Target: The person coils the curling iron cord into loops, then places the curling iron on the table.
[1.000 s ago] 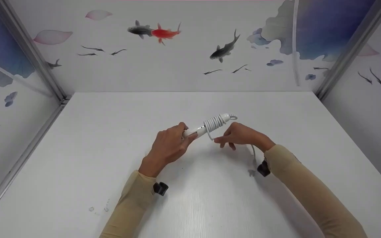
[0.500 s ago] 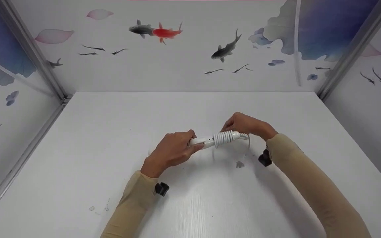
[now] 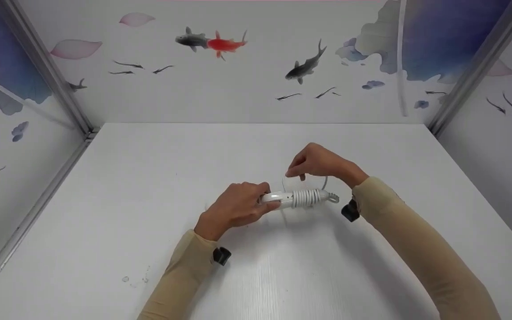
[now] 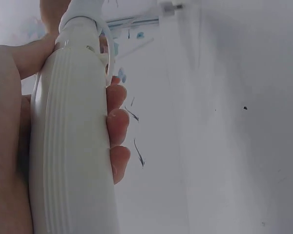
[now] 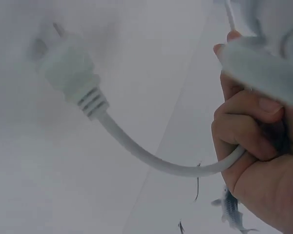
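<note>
My left hand [image 3: 237, 205] grips a white hair iron [image 3: 278, 200], thumb along the near side. In the left wrist view the fingertips [image 4: 118, 126] curl round its ribbed white body [image 4: 73, 146]. Several turns of white power cord [image 3: 308, 198] are wound round the iron's right end. Beyond it, my right hand [image 3: 314, 161] holds the cord's loose length, with a thin strand running from the fingertips down to the coils. In the right wrist view the cord [image 5: 171, 168] passes through the curled fingers, and its two-pin plug [image 5: 71, 68] hangs free.
A white tabletop [image 3: 256, 275] lies beneath both hands. White walls printed with fish [image 3: 305, 66] enclose it at the back and sides, with metal posts [image 3: 51, 75] at the corners. Black wrist mounts [image 3: 222, 256] sit on both sleeves.
The iron has come lower and nearer, turning from tilted up to almost level. My right hand has carried the cord from the near side round to the far side.
</note>
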### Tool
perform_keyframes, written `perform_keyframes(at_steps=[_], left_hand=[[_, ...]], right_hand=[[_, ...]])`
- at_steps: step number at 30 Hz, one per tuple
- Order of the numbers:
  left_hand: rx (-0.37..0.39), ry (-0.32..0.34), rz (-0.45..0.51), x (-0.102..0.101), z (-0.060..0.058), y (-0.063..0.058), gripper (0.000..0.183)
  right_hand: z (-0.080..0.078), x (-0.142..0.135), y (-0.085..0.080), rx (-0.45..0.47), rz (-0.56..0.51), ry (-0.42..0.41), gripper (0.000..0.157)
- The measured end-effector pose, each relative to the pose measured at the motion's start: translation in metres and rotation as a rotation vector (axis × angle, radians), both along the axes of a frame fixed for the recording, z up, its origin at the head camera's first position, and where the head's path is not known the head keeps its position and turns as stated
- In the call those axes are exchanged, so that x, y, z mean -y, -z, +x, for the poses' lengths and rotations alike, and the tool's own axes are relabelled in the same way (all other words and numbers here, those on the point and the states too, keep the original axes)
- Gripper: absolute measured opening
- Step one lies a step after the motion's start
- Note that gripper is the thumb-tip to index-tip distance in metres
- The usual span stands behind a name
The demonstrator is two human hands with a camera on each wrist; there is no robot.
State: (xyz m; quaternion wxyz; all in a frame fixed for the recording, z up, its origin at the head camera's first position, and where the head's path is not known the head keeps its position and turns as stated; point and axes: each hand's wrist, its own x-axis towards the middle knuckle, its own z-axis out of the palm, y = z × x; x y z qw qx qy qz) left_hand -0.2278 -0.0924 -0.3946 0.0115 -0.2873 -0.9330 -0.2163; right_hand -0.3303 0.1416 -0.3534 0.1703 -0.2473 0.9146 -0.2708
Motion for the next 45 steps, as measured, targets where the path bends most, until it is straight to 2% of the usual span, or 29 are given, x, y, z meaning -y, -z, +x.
perform_keyframes(at_steps=[7, 12, 15, 19, 26, 36, 45], left_hand=[[0.035, -0.044, -0.003, 0.003, -0.003, 0.0, 0.036], [0.064, -0.101, -0.015, 0.003, -0.005, -0.004, 0.04], [0.055, -0.125, -0.027, 0.003, -0.005, -0.005, 0.041], [0.031, -0.148, -0.033, 0.004, -0.006, -0.005, 0.044], [0.016, -0.24, -0.005, 0.007, -0.004, -0.006, 0.044], [-0.027, -0.298, 0.013, 0.006, -0.005, -0.007, 0.045], [-0.072, -0.315, 0.046, 0.005, -0.004, -0.007, 0.044]], right_hand=[[0.013, 0.004, -0.011, -0.078, -0.086, 0.099, 0.019], [0.033, 0.006, -0.022, -0.168, -0.158, 0.166, 0.02], [0.047, 0.008, -0.026, -0.21, -0.184, 0.189, 0.02], [0.063, 0.008, -0.025, -0.268, -0.221, 0.172, 0.016], [0.085, 0.01, -0.02, -0.323, -0.272, 0.108, 0.017], [0.1, 0.007, -0.007, -0.267, -0.284, 0.072, 0.021], [0.097, -0.001, 0.01, -0.086, -0.321, 0.011, 0.028]])
